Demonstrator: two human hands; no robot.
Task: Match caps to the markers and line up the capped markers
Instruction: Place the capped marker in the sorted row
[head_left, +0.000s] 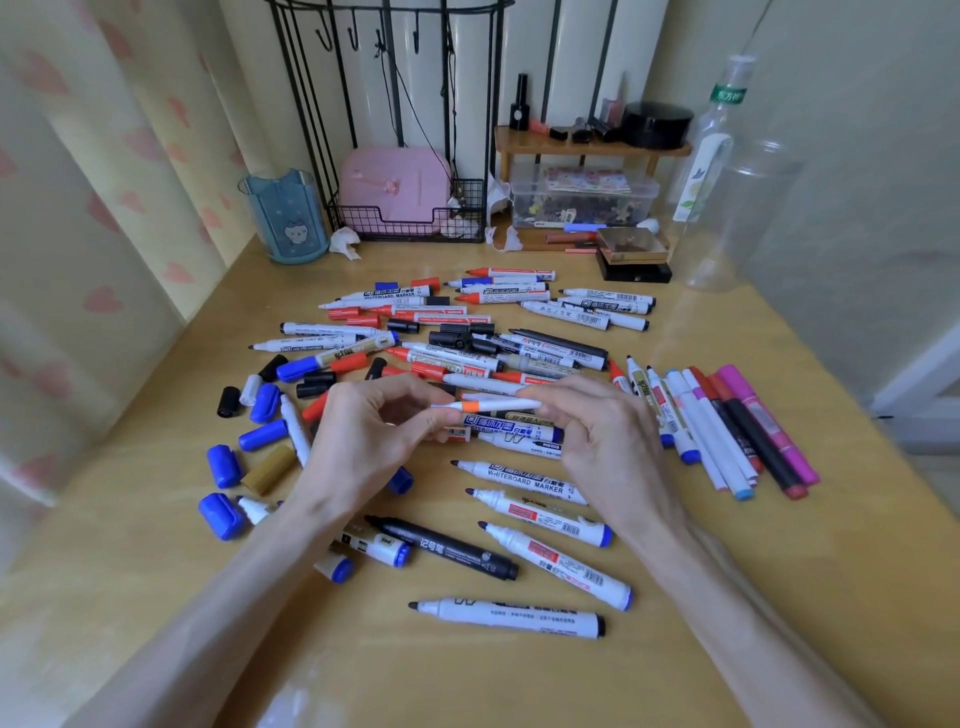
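Both my hands hold one slim white marker with an orange band (480, 406) level above the pile. My left hand (374, 431) pinches its left end, and my right hand (602, 431) grips its white body. Below them lie several uncapped markers (524, 478) in white, black and red. Loose blue caps (223, 465), black caps (228, 401), red caps and one gold cap (267, 467) are scattered at the left. A row of capped markers (737, 431) lies side by side at the right, among them pink, black and red ones.
The wooden table (156, 571) ends at a curtain on the left and a wall on the right. At the back stand a blue cup (283, 215), a wire rack with a pink box (400, 182), a clear storage box (582, 200) and two plastic bottles (717, 156).
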